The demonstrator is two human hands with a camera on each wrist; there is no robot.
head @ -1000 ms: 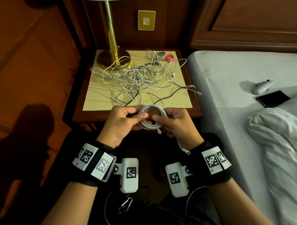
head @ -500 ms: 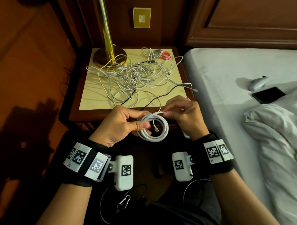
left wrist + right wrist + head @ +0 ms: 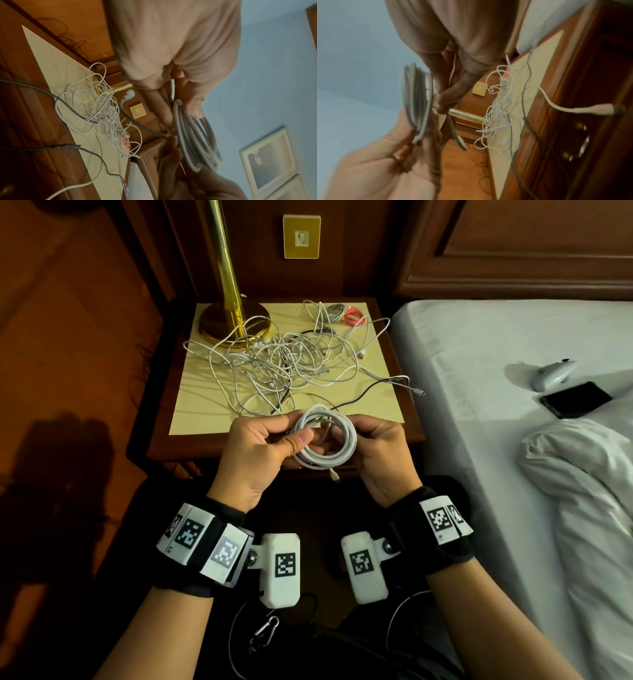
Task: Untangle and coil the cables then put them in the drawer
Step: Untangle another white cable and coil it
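1. Your left hand [image 3: 263,445] pinches the white coiled cable [image 3: 325,440] at its left rim, thumb on top, so the loops stay stacked.
2. Your right hand [image 3: 378,453] curls its fingers round the coil's right side, probably to tuck in the loose plug end [image 3: 334,475] hanging at its bottom.
3. You hold the coil at frame centre, just in front of the nightstand [image 3: 407,419], clear of the tangled cables [image 3: 281,361] above it.
4. The drawer handle [image 3: 583,142] shows at right in the right wrist view; the drawer looks closed.
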